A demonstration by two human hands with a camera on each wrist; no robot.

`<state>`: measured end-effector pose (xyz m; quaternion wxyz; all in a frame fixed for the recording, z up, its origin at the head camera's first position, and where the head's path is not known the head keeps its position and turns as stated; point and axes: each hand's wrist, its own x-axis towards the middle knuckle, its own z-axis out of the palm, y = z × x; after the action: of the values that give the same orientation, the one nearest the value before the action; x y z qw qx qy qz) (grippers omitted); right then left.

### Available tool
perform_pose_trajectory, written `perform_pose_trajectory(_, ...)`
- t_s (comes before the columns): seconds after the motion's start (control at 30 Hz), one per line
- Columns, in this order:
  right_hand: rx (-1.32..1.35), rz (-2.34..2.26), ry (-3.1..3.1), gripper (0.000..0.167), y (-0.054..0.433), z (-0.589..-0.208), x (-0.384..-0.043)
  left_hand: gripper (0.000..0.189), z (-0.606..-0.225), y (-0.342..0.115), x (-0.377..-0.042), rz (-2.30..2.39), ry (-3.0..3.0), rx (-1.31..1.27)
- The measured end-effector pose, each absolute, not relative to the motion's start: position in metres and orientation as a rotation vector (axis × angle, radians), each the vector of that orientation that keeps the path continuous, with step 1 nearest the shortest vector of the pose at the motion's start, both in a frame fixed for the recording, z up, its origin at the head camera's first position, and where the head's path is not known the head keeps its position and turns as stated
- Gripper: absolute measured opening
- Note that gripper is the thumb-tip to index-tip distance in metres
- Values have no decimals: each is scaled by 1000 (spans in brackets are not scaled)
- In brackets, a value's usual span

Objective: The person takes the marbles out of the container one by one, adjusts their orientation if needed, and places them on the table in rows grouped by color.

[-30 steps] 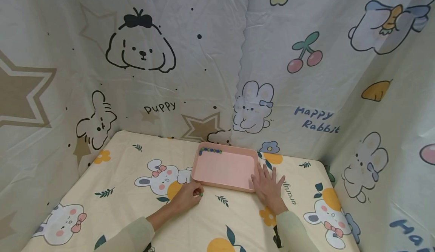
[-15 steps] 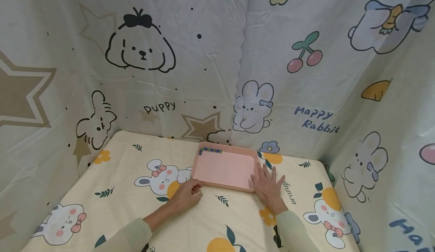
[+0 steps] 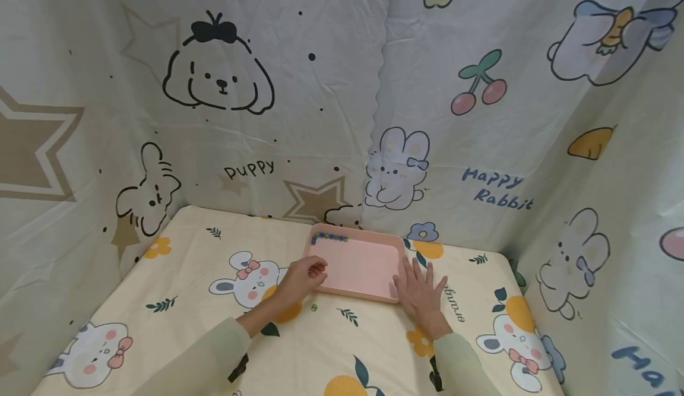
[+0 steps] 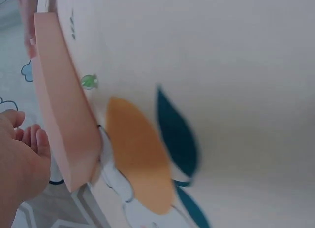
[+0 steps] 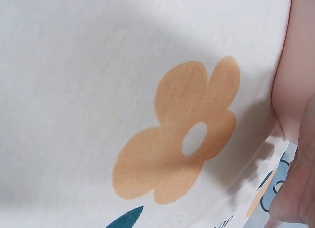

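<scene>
Left hand (image 3: 303, 277): shifted up from beside the pink tray's (image 3: 363, 265) near edge to over its lower left corner; fingers curled, cannot tell whether they pinch anything.
Green marble (image 3: 314, 307): on the counter (image 3: 299, 351), lower centre; likely light, hard, slippery, quick to roll; best pinched across its sides.
Right hand (image 3: 422, 292): fingers spread at the tray's right edge.
Marble row (image 3: 331, 237): tray's upper left; probably easily jostled.

Left hand (image 3: 303, 278) curled, right hand (image 3: 422, 294) spread.
The left arm (image 3: 200, 354) points toward two o'clock; the right arm (image 3: 464, 363) angles toward eleven o'clock.
</scene>
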<state>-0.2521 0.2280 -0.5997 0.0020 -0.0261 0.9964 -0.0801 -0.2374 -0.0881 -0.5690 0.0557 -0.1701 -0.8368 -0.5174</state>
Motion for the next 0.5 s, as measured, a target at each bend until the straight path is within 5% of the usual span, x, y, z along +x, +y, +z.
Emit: perform_pose_trajectory(0.5, -57, -288, 3097, 68, 224, -598, -253, 24, -564, -57, -295, -1465, -2596, -374)
